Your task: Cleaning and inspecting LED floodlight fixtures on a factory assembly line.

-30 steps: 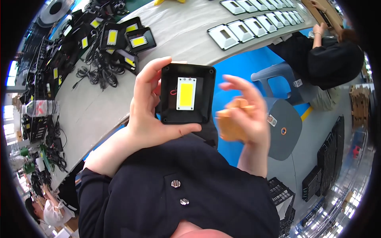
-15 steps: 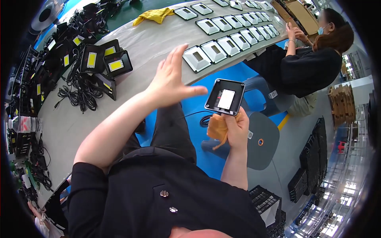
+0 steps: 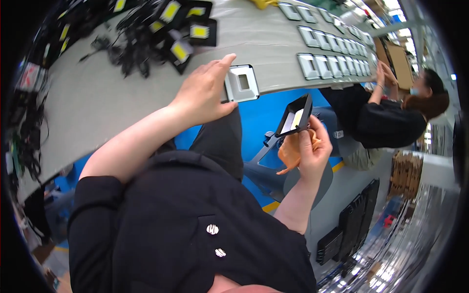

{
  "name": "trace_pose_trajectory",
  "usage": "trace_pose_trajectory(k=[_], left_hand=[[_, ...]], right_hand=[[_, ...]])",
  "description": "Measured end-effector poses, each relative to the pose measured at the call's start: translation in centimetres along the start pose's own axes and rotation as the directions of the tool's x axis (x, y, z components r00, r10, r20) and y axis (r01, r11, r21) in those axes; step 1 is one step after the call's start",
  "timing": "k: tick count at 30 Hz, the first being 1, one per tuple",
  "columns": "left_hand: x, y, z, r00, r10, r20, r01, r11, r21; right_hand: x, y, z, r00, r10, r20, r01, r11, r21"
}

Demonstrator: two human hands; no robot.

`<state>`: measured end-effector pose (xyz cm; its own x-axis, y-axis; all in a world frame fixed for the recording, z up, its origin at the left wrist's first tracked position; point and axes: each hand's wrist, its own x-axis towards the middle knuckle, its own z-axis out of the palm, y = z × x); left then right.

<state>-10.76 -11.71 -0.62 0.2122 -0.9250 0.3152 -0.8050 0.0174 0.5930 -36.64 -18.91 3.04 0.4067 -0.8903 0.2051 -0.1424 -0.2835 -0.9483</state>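
My left hand [image 3: 206, 93] reaches over the table's near edge, fingers and thumb spread around the left side of a silver-grey floodlight front frame [image 3: 250, 93] with a rectangular opening. The frame is apart from the rows of similar frames. My right hand [image 3: 316, 146] grips a black, box-shaped floodlight housing [image 3: 306, 110] by its lower edge, tilted, with a pale panel inside. An orange cloth [image 3: 290, 151] is bunched in the same hand and hangs below the housing.
Rows of silver frames [image 3: 309, 66] lie along the table [image 3: 122, 105]. Black floodlights with yellow panels [image 3: 199, 32] and coiled cables [image 3: 134, 53] sit at far left. A co-worker [image 3: 393, 117] sits at the right. A grey stool [image 3: 312, 188] stands below my right hand.
My left hand has closed in on the nearest frame, which now sits separated from its row. The housing in my right hand has tilted sideways. The whole view has shifted.
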Motion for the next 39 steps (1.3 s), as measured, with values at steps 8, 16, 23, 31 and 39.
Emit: trace_pose_trajectory(k=[8,16,23,31,39], left_hand=[[-13.4,-3.6,-11.2,0.977,-0.146,-0.156,0.156,0.987,0.049],[-17.6,-8.3,-14.1,0.929,-0.285,-0.235,0.298,0.955,0.018],[-18.1,-9.0,-14.5,0.929,-0.25,-0.272,0.238,0.968,-0.079],[-18.2,-9.4,-14.3,0.921,-0.263,-0.286,0.242,0.964,-0.108],[-18.0,-9.1,-14.1,0.927,-0.26,-0.271,0.243,0.965,-0.095]], right_hand=[[4.3,-7.5,11.4,0.716,-0.263,0.646,0.576,0.746,-0.334],[2.8,-12.4,25.2,0.349,-0.18,0.92,0.892,0.366,-0.266],[2.2,-13.2,29.1,0.256,-0.063,0.965,0.931,0.284,-0.228],[2.4,-13.3,29.5,0.208,0.0,0.978,0.926,0.323,-0.197],[3.5,-11.3,28.3,0.205,-0.063,0.977,0.841,0.522,-0.143]])
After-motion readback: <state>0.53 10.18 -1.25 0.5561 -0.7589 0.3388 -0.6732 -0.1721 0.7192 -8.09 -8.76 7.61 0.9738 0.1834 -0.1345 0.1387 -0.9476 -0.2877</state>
